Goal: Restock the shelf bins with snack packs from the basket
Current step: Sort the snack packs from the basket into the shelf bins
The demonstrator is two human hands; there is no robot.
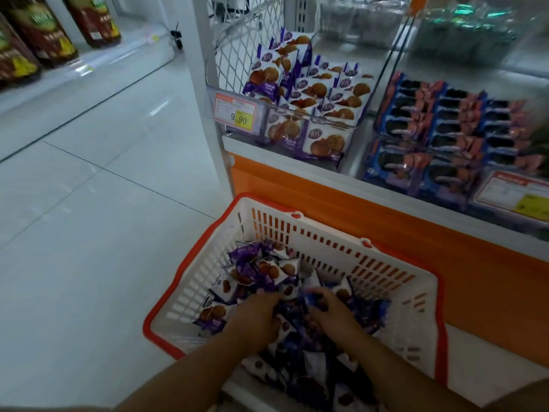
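Note:
A white basket with an orange rim (395, 281) sits on the floor below the shelf, filled with several purple-and-white snack packs (255, 272). Both hands are down inside it. My left hand (255, 316) lies among the packs with its fingers curled into the pile. My right hand (329, 310) grips a dark blue pack. On the shelf above, a clear bin (332, 123) holds several matching waffle-cookie packs (323, 93). To its right, another bin holds blue-and-pink cookie packs (445, 129).
A price tag reading 9.90 (236, 113) hangs on the left bin's front. The shelf base is orange (386, 221). A white wire mesh panel (243, 40) stands behind the left bin. White tiled floor (89, 218) stretches left, with bottles (38, 34) on a far shelf.

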